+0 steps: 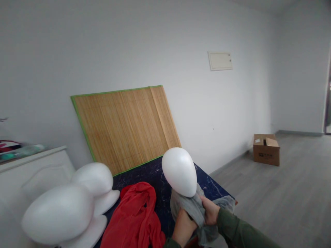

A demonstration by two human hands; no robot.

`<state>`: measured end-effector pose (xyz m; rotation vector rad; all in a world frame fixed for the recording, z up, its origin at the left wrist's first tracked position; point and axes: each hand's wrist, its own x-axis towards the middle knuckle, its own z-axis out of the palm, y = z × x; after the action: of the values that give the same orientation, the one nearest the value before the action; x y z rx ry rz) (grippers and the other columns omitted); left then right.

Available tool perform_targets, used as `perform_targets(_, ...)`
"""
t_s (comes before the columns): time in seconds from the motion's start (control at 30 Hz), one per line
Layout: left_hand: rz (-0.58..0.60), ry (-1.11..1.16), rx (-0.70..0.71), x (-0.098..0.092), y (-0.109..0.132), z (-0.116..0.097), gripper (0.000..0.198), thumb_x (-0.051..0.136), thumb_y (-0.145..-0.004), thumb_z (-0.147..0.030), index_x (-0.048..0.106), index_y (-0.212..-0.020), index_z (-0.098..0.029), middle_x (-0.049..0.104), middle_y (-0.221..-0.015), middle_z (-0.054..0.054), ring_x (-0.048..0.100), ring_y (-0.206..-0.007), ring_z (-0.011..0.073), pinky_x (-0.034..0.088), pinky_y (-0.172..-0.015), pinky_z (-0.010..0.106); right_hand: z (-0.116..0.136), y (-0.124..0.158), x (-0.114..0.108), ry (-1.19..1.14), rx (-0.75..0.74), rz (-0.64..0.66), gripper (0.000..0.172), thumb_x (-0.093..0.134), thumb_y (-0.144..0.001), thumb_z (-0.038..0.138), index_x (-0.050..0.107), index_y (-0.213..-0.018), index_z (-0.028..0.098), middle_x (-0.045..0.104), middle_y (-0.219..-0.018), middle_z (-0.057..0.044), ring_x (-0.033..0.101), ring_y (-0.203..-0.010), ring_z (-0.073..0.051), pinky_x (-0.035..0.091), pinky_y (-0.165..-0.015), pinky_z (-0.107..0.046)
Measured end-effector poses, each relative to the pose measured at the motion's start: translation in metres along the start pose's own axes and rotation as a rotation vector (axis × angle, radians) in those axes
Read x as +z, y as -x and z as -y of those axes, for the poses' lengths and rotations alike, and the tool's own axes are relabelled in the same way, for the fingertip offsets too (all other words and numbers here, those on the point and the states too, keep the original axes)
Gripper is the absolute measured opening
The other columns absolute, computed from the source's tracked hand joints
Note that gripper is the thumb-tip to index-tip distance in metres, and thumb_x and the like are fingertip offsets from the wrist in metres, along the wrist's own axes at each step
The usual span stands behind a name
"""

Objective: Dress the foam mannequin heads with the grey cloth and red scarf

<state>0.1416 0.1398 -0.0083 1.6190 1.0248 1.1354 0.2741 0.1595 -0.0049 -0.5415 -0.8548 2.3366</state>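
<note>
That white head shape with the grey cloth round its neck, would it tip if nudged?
Probably: the white head form looks like light foam, top-heavy, already tilted. Both hands, left and right, bunch the floppy grey cloth at its base, seemingly steadying it.

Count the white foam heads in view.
3. One head stands mid-table above the grey cloth that both hands grip. Two lie at the left: one behind, one nearest the camera. More may sit outside the frame.

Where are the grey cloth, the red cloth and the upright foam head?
grey cloth (199,210): head view, on the bunched fold between the hands.
red cloth (134,217): head view, on its middle folds.
upright foam head (179,171): head view, on its smooth front.
</note>
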Motion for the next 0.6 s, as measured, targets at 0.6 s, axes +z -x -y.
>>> perform_targets(0.6, -0.267, 0.003, 0.030, -0.007, 0.008, -0.001, 0.041, 0.059, -0.055, -0.010, 0.052, -0.095, -0.018, 0.062, -0.098, 0.008, 0.055, -0.096, 0.0241, 0.040, -0.085, 0.032, -0.079, 0.020, 0.024, 1.002, -0.893, -1.004, 0.043, 0.065, -0.062, 0.045, 0.045, -0.096, 0.027, 0.051, -0.097, -0.005, 0.048, -0.094, -0.026, 0.039, -0.081, -0.037)
